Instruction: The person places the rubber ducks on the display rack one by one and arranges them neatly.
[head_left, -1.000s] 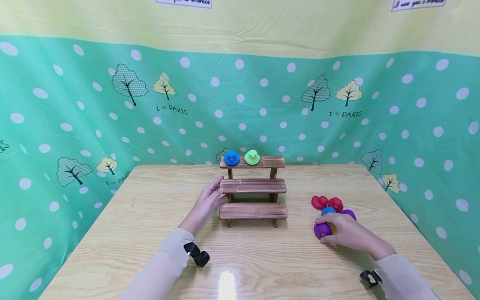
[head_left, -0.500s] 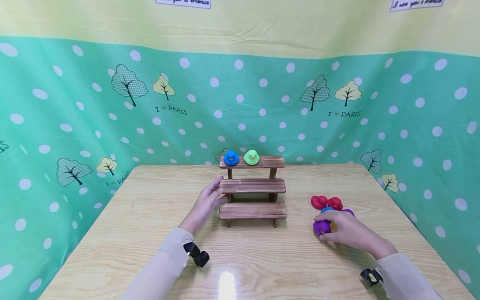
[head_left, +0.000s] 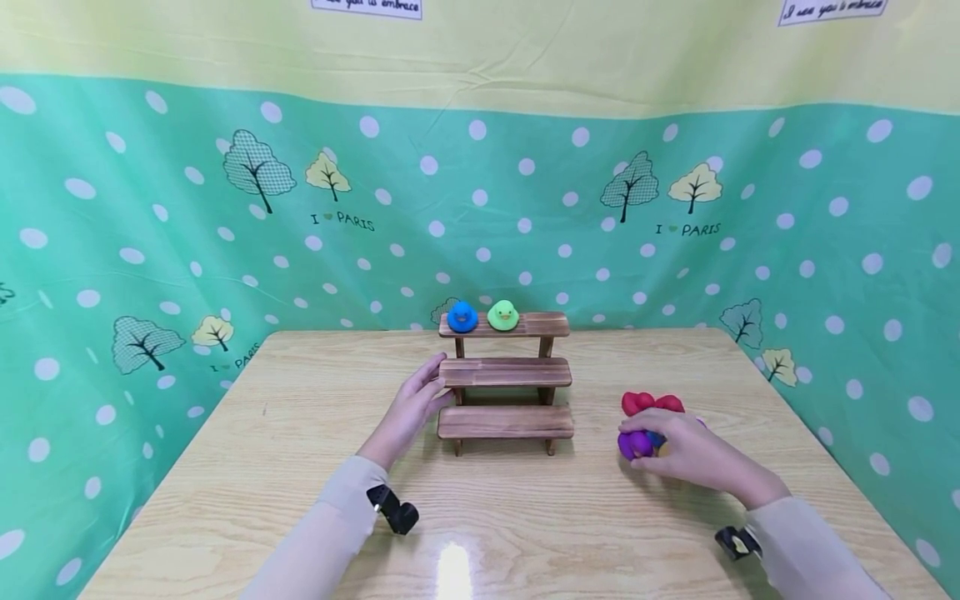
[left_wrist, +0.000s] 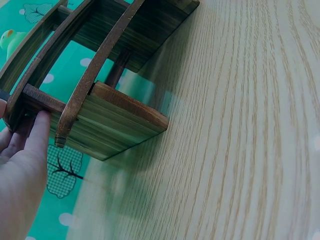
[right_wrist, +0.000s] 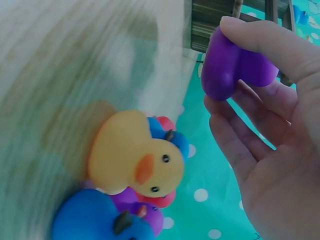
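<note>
My right hand (head_left: 686,446) pinches a purple rubber duck (right_wrist: 222,65) between thumb and fingertips. In the right wrist view the duck is held off the table, above a yellow duck (right_wrist: 120,155) and a blue duck (right_wrist: 87,217). My left hand (head_left: 408,412) grips the left end of the middle step of a three-step wooden stand (head_left: 506,372). Fingers reach beneath that step in the left wrist view; the thumb is mostly cut off. On the top step a blue duck (head_left: 462,317) and a green duck (head_left: 503,316) sit side by side.
Red ducks (head_left: 637,403) lie behind my right hand, which partly hides the other ducks there. Everything stands on a wood-grain table (head_left: 300,417). A green dotted cloth (head_left: 480,183) hangs behind it and at both sides.
My right hand has lifted the purple duck and moved slightly left and up from the group. The left hand and the stand have stayed in place.
</note>
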